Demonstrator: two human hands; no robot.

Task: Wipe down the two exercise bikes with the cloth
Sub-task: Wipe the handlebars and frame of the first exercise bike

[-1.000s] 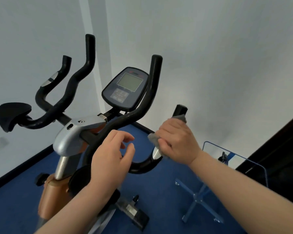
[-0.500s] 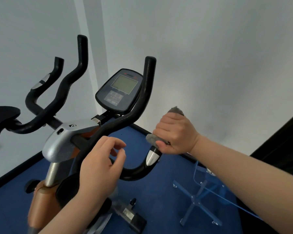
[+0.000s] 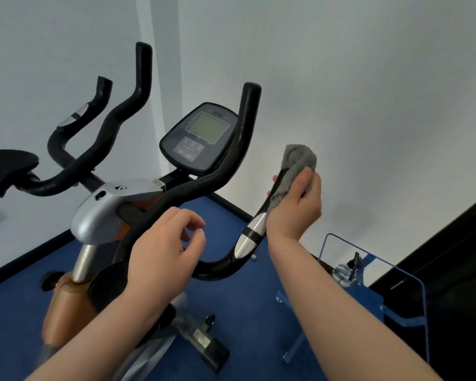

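Blue floor (image 3: 245,312); glass stand (image 3: 374,284) right of bike (image 3: 116,210); console (image 3: 201,138) between handlebars.

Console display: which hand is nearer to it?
Left, by a small margin in this view. The left hand hovers below the console display, holding nothing. The right hand grips the cloth around the handlebar end, off to the display's right.

A small exercise room, probably at home.

An exercise bike (image 3: 113,215) with console (image 3: 201,137) stands on blue carpet (image 3: 245,312) by bare white walls (image 3: 368,78), left of the gripped handle.
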